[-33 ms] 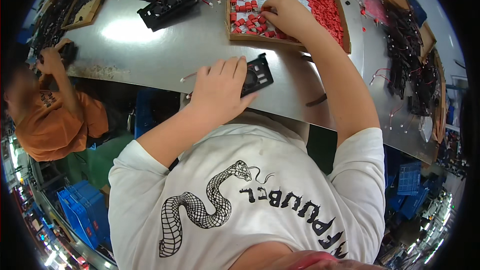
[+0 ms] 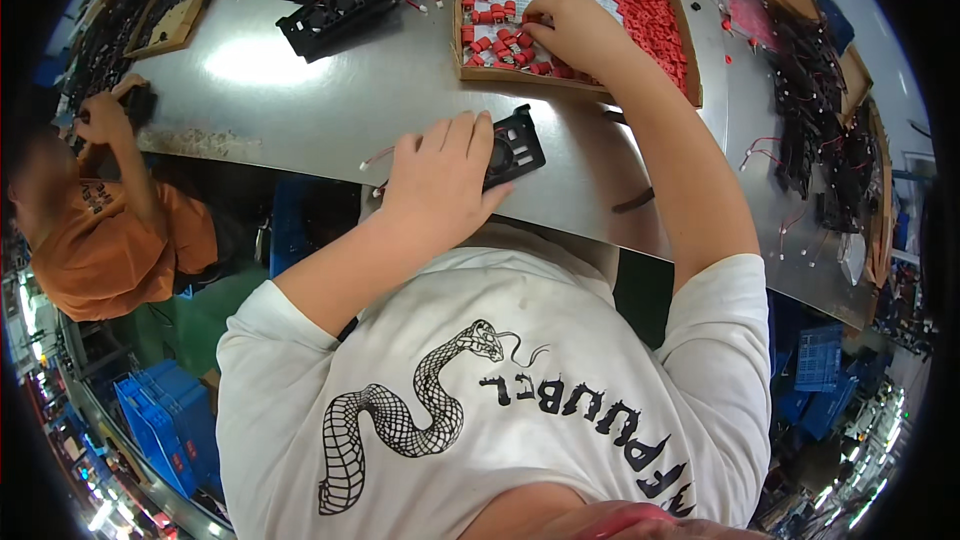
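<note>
My left hand (image 2: pixel 440 170) lies over a black plastic housing (image 2: pixel 518 147) at the table's near edge, thumb along its near side and fingers across its top. The housing has a round part and rectangular openings; much of it is under my palm. Thin red and dark wires (image 2: pixel 376 157) with white plugs stick out to the left of that hand. My right hand (image 2: pixel 572 28) reaches into a shallow cardboard box (image 2: pixel 580 88) of small red parts (image 2: pixel 650 25). Its thumb and fingertips are pinched together among loose red pieces (image 2: pixel 510 43); what they hold is too small to make out.
Several wired black housings (image 2: pixel 330 15) lie beyond, left of the box. More are piled at the right (image 2: pixel 850 160). A co-worker in orange (image 2: pixel 125 240) handles a dark part at the left, near another cardboard tray (image 2: pixel 180 5). Blue crates (image 2: pixel 170 420) stand below the metal table (image 2: pixel 300 110).
</note>
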Action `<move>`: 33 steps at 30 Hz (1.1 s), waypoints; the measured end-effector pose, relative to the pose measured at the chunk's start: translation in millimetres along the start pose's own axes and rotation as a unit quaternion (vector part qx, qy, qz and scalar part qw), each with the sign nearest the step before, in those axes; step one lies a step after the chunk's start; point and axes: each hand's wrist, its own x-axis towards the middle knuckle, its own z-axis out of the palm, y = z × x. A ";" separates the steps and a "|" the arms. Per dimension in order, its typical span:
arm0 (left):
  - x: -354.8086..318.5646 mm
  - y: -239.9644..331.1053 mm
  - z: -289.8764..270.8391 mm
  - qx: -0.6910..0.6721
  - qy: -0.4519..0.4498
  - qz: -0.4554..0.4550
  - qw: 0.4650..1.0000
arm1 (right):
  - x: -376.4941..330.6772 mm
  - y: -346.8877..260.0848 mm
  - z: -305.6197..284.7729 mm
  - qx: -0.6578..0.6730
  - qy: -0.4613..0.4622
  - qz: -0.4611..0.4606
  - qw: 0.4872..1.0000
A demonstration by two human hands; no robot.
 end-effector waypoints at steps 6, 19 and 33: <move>-20.2 3.4 6.4 0.082 0.037 -0.055 0.994 | -74.2 -50.9 -57.6 0.191 0.114 0.129 0.966; 7.8 8.4 -4.3 -0.212 0.102 0.140 0.962 | -198.7 -83.1 -6.2 0.791 0.061 0.295 0.532; 2.6 1.9 -8.8 -0.221 0.079 0.119 0.965 | -190.5 -105.3 -3.4 0.553 0.104 0.279 0.778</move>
